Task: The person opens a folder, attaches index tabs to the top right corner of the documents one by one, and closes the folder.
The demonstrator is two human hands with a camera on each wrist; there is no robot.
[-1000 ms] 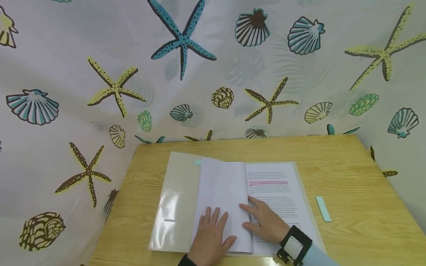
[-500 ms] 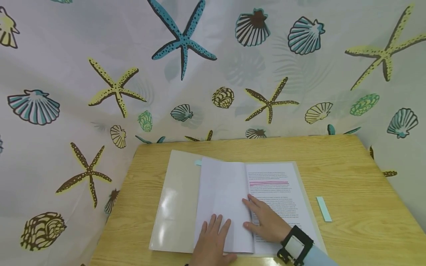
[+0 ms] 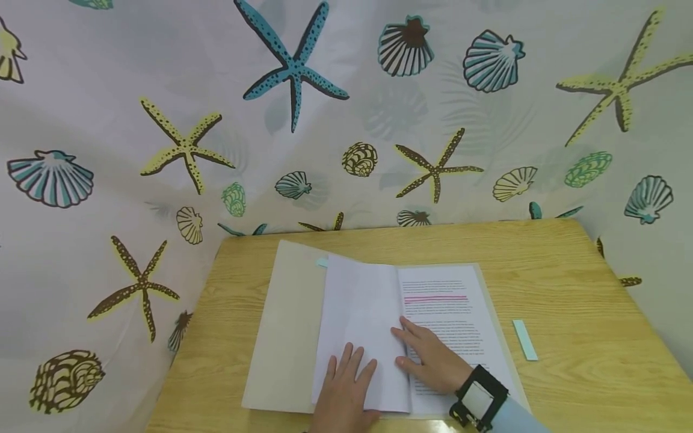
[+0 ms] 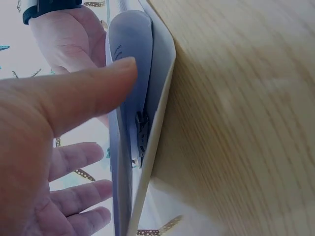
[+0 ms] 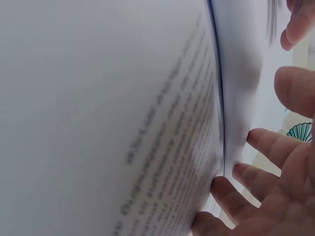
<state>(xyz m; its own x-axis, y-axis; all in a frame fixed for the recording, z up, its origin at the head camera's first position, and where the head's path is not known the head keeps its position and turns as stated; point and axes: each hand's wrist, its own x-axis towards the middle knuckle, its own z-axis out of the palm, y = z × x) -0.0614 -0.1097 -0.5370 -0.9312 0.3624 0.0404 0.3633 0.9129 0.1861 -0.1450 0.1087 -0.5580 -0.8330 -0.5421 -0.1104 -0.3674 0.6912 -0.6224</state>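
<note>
An open folder (image 3: pixel 278 337) with a pale cover lies on the table, its turned white sheets (image 3: pixel 363 307) blank side up on the left. On the right, a printed page (image 3: pixel 441 285) carries pink highlighted lines. My left hand (image 3: pixel 344 391) rests with fingers spread on the blank sheet near its lower edge. My right hand (image 3: pixel 433 361) touches the fold between the pages with its fingertips, fingers extended. In the left wrist view, a small dark fastener (image 4: pixel 141 130) shows between the curved sheets and the cover, near the left thumb (image 4: pixel 98 88).
A pale blue strip (image 3: pixel 525 340) lies on the wooden table (image 3: pixel 585 313) right of the folder. A light blue tab (image 3: pixel 322 262) sticks out from the sheets at top left. Cloth (image 3: pixel 325 138) printed with starfish and shells hangs around the table's back and sides.
My left hand has slid a little toward the near edge of the sheet. The folder's left cover has lifted slightly at its far edge, and its glare is gone. My right hand barely moved.
</note>
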